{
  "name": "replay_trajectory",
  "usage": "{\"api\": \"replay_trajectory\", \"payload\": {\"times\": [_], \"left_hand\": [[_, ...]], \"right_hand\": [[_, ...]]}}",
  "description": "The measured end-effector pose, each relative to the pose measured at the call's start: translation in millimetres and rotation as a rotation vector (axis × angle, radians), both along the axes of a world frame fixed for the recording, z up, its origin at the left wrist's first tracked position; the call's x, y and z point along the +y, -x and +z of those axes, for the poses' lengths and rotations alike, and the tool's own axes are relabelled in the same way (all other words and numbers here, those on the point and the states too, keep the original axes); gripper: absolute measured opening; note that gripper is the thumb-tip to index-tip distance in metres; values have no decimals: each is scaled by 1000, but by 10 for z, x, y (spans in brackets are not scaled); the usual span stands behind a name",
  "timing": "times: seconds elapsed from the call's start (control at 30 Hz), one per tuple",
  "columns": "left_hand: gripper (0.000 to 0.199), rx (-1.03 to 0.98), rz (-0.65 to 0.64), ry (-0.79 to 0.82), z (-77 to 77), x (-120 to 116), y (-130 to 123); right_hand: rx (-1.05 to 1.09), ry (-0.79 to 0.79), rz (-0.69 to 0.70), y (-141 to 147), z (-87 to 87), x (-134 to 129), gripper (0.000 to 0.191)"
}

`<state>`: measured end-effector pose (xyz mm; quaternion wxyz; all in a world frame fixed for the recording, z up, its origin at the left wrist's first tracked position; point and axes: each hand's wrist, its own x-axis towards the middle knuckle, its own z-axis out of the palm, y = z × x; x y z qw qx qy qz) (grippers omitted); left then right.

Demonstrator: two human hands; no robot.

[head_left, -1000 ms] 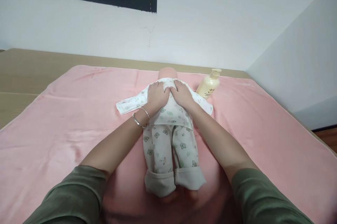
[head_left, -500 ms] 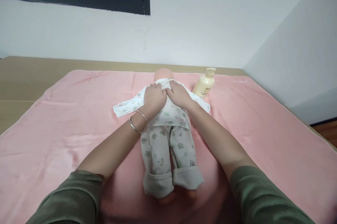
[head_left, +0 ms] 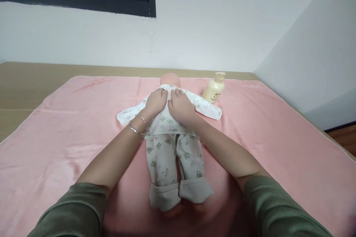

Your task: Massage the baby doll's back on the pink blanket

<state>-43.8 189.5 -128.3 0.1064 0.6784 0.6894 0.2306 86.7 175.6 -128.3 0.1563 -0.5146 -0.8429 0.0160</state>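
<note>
A doll (head_left: 170,79) lies on a pink cloth, its head away from me and its feet towards me. It wears a white printed shirt (head_left: 164,122) and matching trousers (head_left: 164,159) with turned-up cuffs. At the upper left of the doll's chest, my left hand (head_left: 156,101) has its fingers curled together against the shirt; their tips are partly hidden. My right hand (head_left: 180,106) rests palm down on the right side of the chest, fingers stretched out. Both sleeves of the shirt spread outwards.
A pale yellow pump bottle (head_left: 213,90) stands beyond the doll's right-side sleeve. The pink cloth (head_left: 78,125) covers much of a wooden surface (head_left: 25,85). White walls rise behind and at the right, with a dark window frame (head_left: 143,5) at the upper left.
My left hand has slid left towards the shoulder and its fingers have curled. My right hand has shifted slightly left. The right-hand sleeve now lies more spread out.
</note>
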Motion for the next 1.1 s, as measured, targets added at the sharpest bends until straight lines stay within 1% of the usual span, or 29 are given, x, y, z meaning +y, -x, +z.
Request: {"api": "replay_trajectory", "payload": {"times": [0.1,0.2,0.3,0.37,0.47,0.57,0.67,0.77,0.83,0.93,1.03,1.1], "left_hand": [[45,58,7,-5,19,-29,-30],[43,177,-6,-50,39,-139,-154],[37,226,-31,-83,65,-266,-280],[33,214,-50,-80,90,-315,-319],[32,161,-43,-22,123,-291,-278],[39,104,-29,17,111,-177,-155],[48,18,-5,40,63,-57,-30],[53,-16,17,55,35,-5,20],[53,31,25,58,42,-26,-9],[49,165,36,32,64,-140,-135],[43,304,-15,-54,67,-291,-289],[39,345,-68,-95,62,-350,-348]], "right_hand": [[64,40,36,-47,10,56,50],[159,107,19,-159,10,258,43],[203,125,-22,-240,-10,436,44],[182,118,-21,-251,-17,474,46],[103,76,-27,-204,-6,386,51],[25,37,-37,-104,6,181,57],[-19,-10,2,-6,1,-17,60],[-35,-17,53,15,0,-65,59],[-3,15,69,-30,2,18,56],[120,70,53,-145,-14,253,50],[210,114,24,-244,-46,460,47],[217,118,33,-275,-54,514,47]]}}
